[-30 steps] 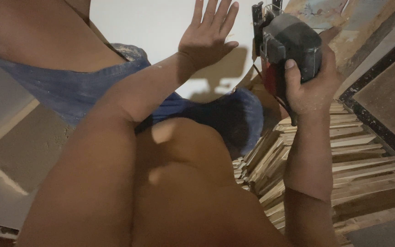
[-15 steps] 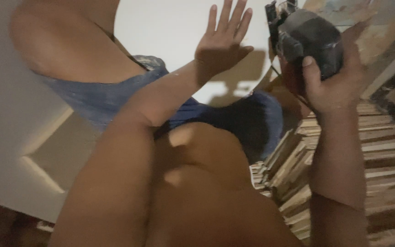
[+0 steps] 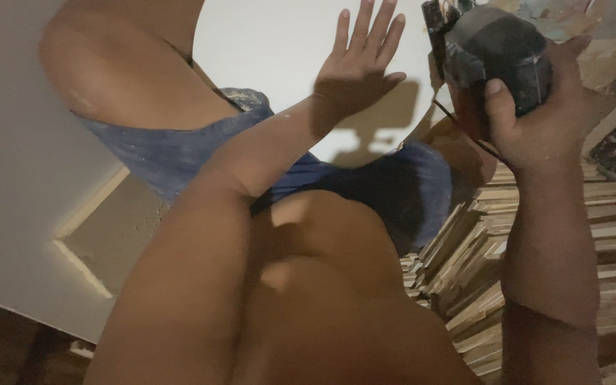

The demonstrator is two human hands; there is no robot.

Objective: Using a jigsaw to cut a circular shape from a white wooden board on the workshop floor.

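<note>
Gripping a dark power tool [image 3: 497, 53] at the far right, the right hand [image 3: 536, 117] is closed firmly around the tool's rounded grey body, thumb across the front. A thin dark cord [image 3: 465, 132] trails down from the tool past the wrist. To its left, the left hand [image 3: 358, 68] is spread wide open and empty, fingers fanned, palm pressed flat against a pale white board [image 3: 272, 50]. Nearer, bare arms and knees fill the middle, with blue denim shorts [image 3: 180, 153] between them. At the right, below the tool, lie stacks of light wooden strips [image 3: 465, 264].
</note>
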